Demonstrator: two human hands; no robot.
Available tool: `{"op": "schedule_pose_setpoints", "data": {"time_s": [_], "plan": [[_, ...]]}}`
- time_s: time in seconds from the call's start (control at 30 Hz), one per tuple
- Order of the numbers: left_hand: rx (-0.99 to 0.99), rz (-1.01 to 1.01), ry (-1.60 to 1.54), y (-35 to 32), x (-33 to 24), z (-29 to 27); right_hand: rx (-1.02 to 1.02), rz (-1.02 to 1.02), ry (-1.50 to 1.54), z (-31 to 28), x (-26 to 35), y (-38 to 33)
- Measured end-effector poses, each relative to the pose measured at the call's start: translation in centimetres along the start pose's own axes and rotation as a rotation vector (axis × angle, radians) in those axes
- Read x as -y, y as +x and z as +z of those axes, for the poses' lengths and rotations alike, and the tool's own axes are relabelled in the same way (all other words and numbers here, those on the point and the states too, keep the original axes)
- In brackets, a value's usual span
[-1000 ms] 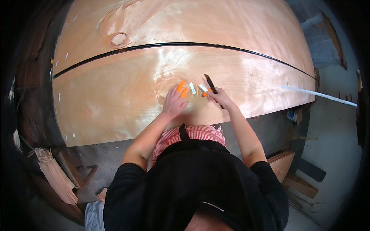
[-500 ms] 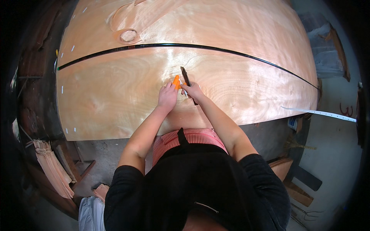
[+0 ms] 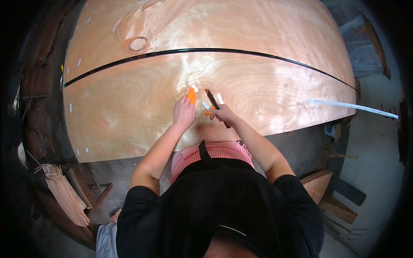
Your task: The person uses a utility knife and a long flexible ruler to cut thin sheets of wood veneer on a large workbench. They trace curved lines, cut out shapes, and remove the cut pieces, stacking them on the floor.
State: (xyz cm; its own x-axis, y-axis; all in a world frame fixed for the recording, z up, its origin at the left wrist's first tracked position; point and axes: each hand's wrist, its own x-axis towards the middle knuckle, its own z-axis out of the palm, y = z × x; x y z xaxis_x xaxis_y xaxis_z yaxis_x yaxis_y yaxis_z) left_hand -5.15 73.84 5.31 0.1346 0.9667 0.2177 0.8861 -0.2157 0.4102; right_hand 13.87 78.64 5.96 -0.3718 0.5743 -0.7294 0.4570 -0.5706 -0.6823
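Note:
My left hand reaches over a large sheet of pale wood veneer, orange covers on its fingertips. Those fingers are pressed together on a short piece of white tape that sticks out past their tips, at or just above the wood. My right hand is closed round a slim dark knife, its slanted tip pointing away from me. Another small white strip shows by the right fingertips, where an orange cover is partly visible. Just beyond that hand is one more white tape piece.
A long, thin black rod crosses the veneer beyond my hands. Farther off lies a curled veneer offcut. A perforated white tape runs off the right edge. Veneer strips stand at lower left, boards at lower right.
My hands have moved apart. The left now has a tape piece at its fingertips; the right has shifted right and nearer with the knife. Another tape piece beyond the right hand has come into sight.

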Motion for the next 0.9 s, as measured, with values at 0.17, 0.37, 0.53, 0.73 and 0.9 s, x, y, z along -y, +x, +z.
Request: {"op": "schedule_pose_setpoints", "data": {"time_s": [0.17,0.37,0.53,0.73,0.9], "plan": [[0.26,0.074,-0.035,-3.7,-3.3,-1.2,-0.069,0.019,0.073,2.9,-1.4,-1.3],[0.252,0.106,0.045,-4.6,-2.9,0.3,-0.004,-0.164,-0.433,0.0,-2.3,0.0],[0.242,0.095,-0.101,-4.3,-2.2,-0.1,0.067,-0.115,-0.345,-3.5,0.2,-0.6],[0.056,0.007,-0.122,-4.9,1.3,-2.1,0.028,-0.109,-0.035,2.4,3.0,0.1],[-0.048,-0.099,-0.117,-6.5,4.0,-3.9,0.013,-0.136,0.145,7.8,4.4,3.6]]}}
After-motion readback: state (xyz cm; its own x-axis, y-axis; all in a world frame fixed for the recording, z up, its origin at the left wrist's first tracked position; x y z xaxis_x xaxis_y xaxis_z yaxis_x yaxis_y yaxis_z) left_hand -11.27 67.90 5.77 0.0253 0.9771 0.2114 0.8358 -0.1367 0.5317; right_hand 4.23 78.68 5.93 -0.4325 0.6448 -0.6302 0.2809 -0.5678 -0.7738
